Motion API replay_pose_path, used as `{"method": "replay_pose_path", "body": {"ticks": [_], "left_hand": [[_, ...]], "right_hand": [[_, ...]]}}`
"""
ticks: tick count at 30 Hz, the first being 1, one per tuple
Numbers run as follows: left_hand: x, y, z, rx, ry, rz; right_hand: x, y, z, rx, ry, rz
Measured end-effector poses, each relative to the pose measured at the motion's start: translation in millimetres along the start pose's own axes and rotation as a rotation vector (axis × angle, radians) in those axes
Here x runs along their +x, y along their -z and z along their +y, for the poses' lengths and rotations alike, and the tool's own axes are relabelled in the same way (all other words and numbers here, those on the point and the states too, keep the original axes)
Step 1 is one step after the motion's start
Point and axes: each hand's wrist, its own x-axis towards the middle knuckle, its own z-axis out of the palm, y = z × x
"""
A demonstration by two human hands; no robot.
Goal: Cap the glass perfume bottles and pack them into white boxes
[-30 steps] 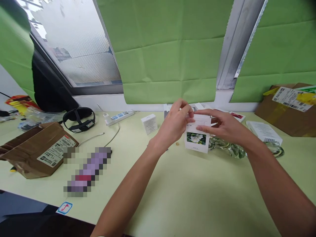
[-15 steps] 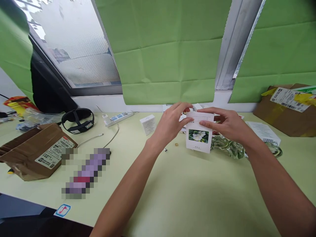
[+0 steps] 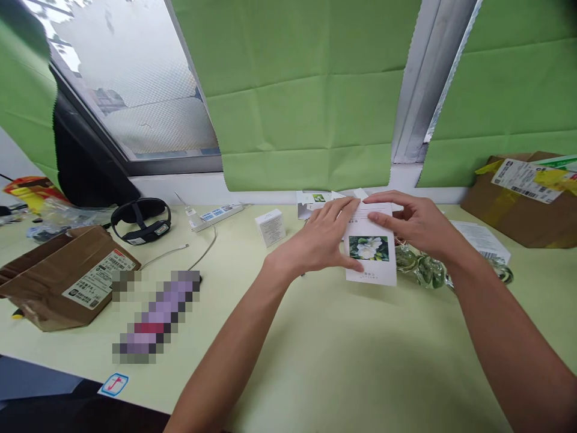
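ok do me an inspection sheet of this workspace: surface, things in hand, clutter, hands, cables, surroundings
surface: pale yellow-green tabletop, smooth-looking
things in hand: white flower-print item, picture facing the camera
clutter: small white box; open brown carton at left; taped carton at right; black headband-like device; clear glass-like object; pixelated purple thing
hands: left hand has its thumb on the item's front, fingers near its top; right hand grips its upper right
cables: white power strip; cord near it; second cord by the open carton
surroundings: green blind, window; other people: nothing seen
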Motion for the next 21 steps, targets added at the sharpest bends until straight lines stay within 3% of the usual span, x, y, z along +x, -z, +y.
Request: {"method": "replay_pose_path", "body": {"ticks": [3,10,12,16,21], "left_hand": [[-0.2,-3.6,3.6,-0.024,-0.006,0.01],[-3.1,10.1,1.6,-0.161,0.047,-0.085],[-4.7,14.8,-1.1,-0.171,0.059,-0.129],[-9.8,19.7,-6.2,-0.156,0.081,-0.244],[-16.2,21.4,-7.4,-0.144,0.092,-0.344]], "right_hand": [[0.3,1.6,1.1,0.024,-0.069,0.037],[1.8,-2.1,1.2,-0.069,0.086,-0.03],[1.6,-1.5,0.7,-0.088,0.071,-0.07],[-1.1,-4.4,3.8,-0.152,-0.071,-0.376],[-7.3,-30.7,9.9,-0.151,-0.042,-0.741]]}}
